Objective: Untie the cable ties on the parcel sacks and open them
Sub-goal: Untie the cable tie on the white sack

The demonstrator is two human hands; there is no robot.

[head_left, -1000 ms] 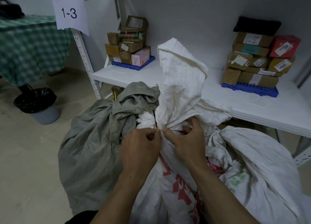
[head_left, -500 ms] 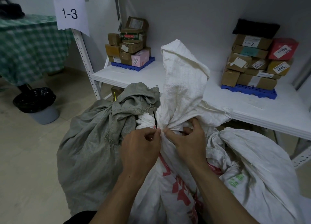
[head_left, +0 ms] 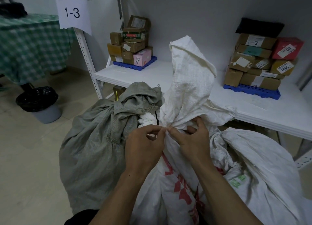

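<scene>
my left hand [head_left: 145,145] pinches the black cable tie [head_left: 157,118] at the white sack [head_left: 189,89] neck; my right hand [head_left: 192,138] grips the gathered cloth beside it; best to hold the neck steady and work the tie's lock loose slowly.

The tied sack [head_left: 189,83] stands dead centre; another sack [head_left: 94,140] slumps at nine o'clock, a third [head_left: 263,165] at four. Behind, the shelf [head_left: 253,113] carries box stacks at eleven [head_left: 131,47] and two [head_left: 260,62]. A bin [head_left: 40,105] sits at ten.
</scene>
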